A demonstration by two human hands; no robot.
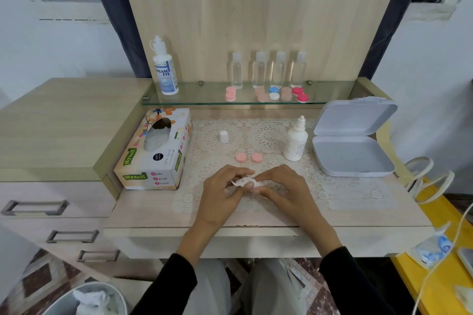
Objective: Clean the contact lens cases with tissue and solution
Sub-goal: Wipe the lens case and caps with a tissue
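My left hand [222, 190] and my right hand [280, 188] meet over the lace mat, both pinching a crumpled white tissue [243, 181]. Whatever the tissue wraps is hidden by my fingers. Two pink lens case caps [248, 157] lie on the mat just beyond my hands. A small white solution bottle [295, 142] stands uncapped to the right, its white cap [224, 136] standing apart to the left. The tissue box [156, 148] sits at the left of the mat.
A glass shelf [199, 100] at the back carries a large Dream Eye bottle [165, 66], several clear bottles [268, 70] and several lens cases [271, 93]. An open grey box [350, 151] lies at right. A bin [89, 299] with used tissue stands lower left.
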